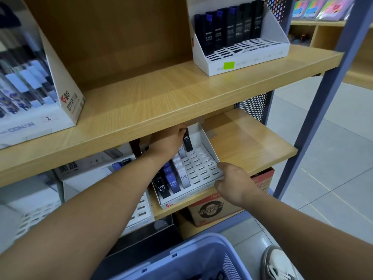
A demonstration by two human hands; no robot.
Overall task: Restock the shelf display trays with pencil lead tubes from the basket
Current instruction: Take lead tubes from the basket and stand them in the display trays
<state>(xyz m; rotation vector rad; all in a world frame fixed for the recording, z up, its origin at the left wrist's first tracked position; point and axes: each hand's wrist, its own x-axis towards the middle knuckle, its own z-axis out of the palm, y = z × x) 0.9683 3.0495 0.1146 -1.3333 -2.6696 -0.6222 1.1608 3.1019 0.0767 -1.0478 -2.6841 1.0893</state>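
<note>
A black rectangular pencil lead tube marked HB 0.7 stands nearly upright at the back row of the white slotted cardboard display tray, close under the front edge of the upper wooden shelf board. The slots in front of it and to its right are bare. Columns of black, blue and white tubes fill the tray's left side. The tray sits on the lower wooden shelf, with open board to its right. The left hand reaches under the upper board, arm outstretched, fingers curled round the tube's top. The right hand grips the tray's front right corner, thumb on the rim. The blue plastic basket sits low, beneath the arms.
</note>
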